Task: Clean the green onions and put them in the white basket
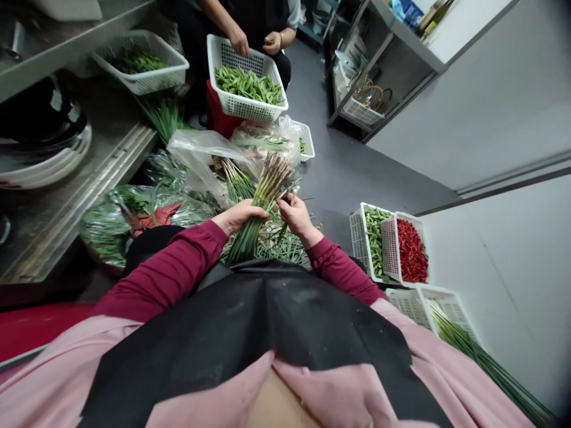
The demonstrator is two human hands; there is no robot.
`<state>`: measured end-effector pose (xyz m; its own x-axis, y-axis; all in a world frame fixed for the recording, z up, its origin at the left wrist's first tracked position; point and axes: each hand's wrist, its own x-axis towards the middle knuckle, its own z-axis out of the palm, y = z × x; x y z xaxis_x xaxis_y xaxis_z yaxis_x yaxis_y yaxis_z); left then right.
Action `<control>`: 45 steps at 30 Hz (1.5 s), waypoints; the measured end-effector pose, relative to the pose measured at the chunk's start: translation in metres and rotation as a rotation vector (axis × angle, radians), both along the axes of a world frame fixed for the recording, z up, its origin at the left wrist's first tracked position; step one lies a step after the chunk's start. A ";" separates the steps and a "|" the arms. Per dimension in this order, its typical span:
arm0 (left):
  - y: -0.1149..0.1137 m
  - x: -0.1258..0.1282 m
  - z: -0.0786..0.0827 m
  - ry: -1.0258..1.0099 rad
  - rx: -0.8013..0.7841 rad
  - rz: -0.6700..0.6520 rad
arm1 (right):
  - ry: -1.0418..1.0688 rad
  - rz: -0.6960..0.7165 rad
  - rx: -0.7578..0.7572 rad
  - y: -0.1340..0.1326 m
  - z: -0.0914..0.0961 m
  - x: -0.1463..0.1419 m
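Observation:
My left hand [239, 216] is wrapped round a bunch of spring onions [270, 184], its brownish root ends pointing away from me and its green leaves hanging toward my lap. Close against the bunch's right side, my right hand [296, 217] pinches a single spring onion [292, 191] with a pale end between thumb and fingers. Loose green trimmings [289, 245] lie in a heap under both hands. Just beyond, more spring onions [235, 178] rest beside a clear plastic bag [196, 145].
Across from me a co-worker's hands [239, 41] are over a white basket [250, 110] of green pods. Wrapped greens [104, 229] and a metal shelf [75, 208] are at left. Baskets of green peppers [377, 235], red chillies [411, 249] and long spring onions [473, 351] stand at right.

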<state>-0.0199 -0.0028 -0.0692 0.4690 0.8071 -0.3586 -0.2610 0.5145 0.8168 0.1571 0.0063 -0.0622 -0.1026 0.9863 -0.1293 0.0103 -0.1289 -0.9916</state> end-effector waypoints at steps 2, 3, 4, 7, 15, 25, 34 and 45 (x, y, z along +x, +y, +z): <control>0.000 0.003 -0.002 0.018 0.028 0.044 | -0.056 -0.045 0.048 -0.004 -0.001 -0.007; 0.001 0.004 -0.003 0.034 0.044 0.078 | -0.086 -0.074 0.088 -0.005 -0.001 -0.008; 0.002 0.005 -0.005 0.051 0.060 0.117 | -0.116 -0.095 0.126 -0.005 -0.001 -0.008; 0.005 0.004 -0.009 0.083 0.107 0.209 | -0.185 -0.100 0.195 -0.006 -0.002 -0.004; -0.001 0.015 -0.012 0.202 0.258 0.263 | -0.230 -0.098 0.187 -0.005 -0.010 -0.009; 0.002 0.003 -0.003 0.151 0.104 0.166 | -0.307 -0.239 0.282 0.020 0.003 0.034; -0.003 -0.001 0.004 0.146 0.091 0.059 | -0.439 -0.399 0.233 0.060 0.029 0.109; -0.003 0.005 -0.002 0.168 0.069 0.028 | -0.222 -0.371 0.137 0.029 -0.006 0.036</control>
<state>-0.0150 -0.0059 -0.0711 0.3840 0.8446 -0.3731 -0.1312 0.4499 0.8834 0.1930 0.0355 -0.0682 0.2762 0.9607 0.0263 0.2024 -0.0314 -0.9788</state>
